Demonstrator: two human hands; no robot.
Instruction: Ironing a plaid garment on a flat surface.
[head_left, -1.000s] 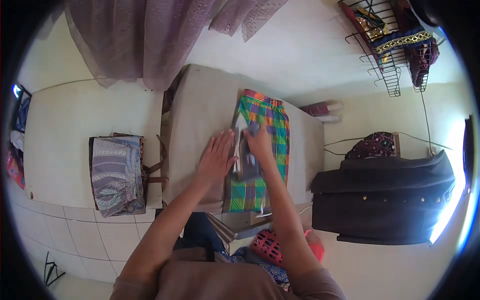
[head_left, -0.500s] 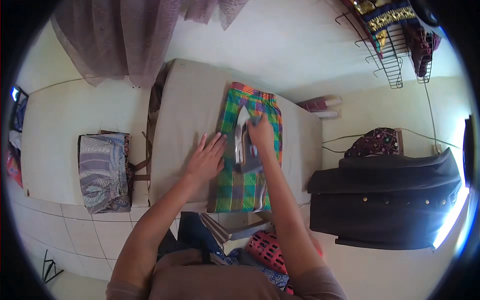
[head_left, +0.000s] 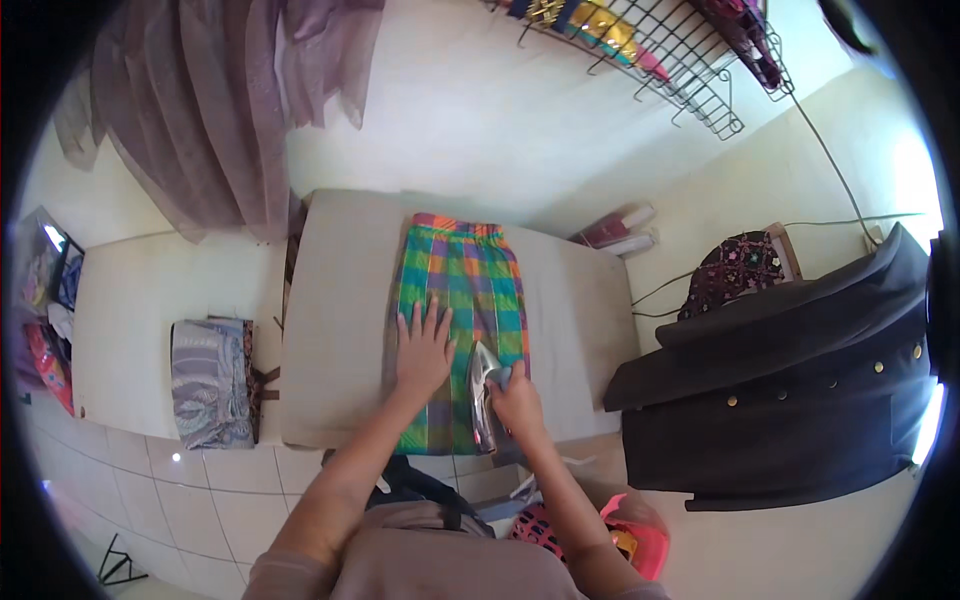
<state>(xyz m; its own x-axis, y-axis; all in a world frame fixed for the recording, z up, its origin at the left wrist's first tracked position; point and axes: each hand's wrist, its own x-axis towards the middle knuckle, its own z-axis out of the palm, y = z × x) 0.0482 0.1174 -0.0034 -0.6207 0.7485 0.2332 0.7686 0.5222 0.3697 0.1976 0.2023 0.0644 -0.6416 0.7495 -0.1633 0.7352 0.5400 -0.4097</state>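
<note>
A plaid garment (head_left: 463,275) in green, orange and purple, with a gathered waistband at its far end, lies flat on a padded, grey-covered ironing surface (head_left: 340,300). My left hand (head_left: 425,355) rests on its left half, palm down with fingers spread. In my right hand (head_left: 519,402) is the handle of a clothes iron (head_left: 481,395). The iron's pointed tip faces away from me, and it stands on the garment's near right part, close to the front edge. Its soleplate is hidden.
Folded patterned cloths (head_left: 212,385) lie on a pale table (head_left: 125,340) at the left. A dark buttoned jacket (head_left: 770,385) hangs at the right, by a floral cloth (head_left: 737,270). A wire rack (head_left: 690,75) is above. Below the front edge stands a pink basket (head_left: 645,545).
My right hand has drawn the iron toward me, from the garment's middle to its near part. My left hand has moved from the garment's left edge onto the cloth. The view has shifted.
</note>
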